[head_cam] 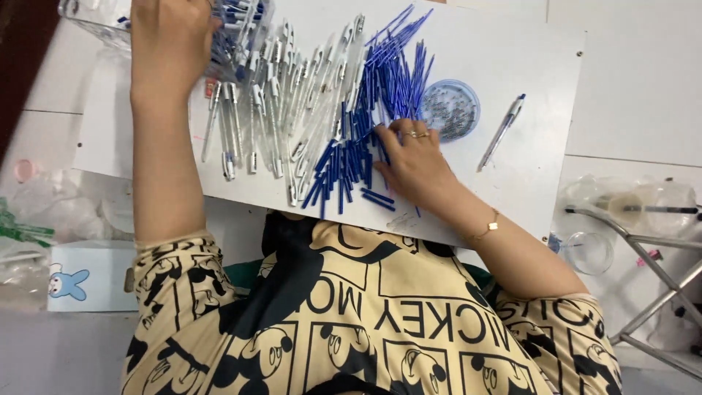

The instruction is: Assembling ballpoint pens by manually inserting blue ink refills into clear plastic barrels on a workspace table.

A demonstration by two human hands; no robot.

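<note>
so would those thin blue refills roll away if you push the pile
The blue refills look thin, round and smooth, so they would probably roll or fan out on the flat white board. They are likely light and slightly bendy. The right hand lies spread over them.

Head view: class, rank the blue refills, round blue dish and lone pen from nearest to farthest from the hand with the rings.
1. Blue refills: under the fingers of the right hand.
2. Round blue dish: just beyond the hand.
3. Lone pen: farther out, past the dish.
</note>
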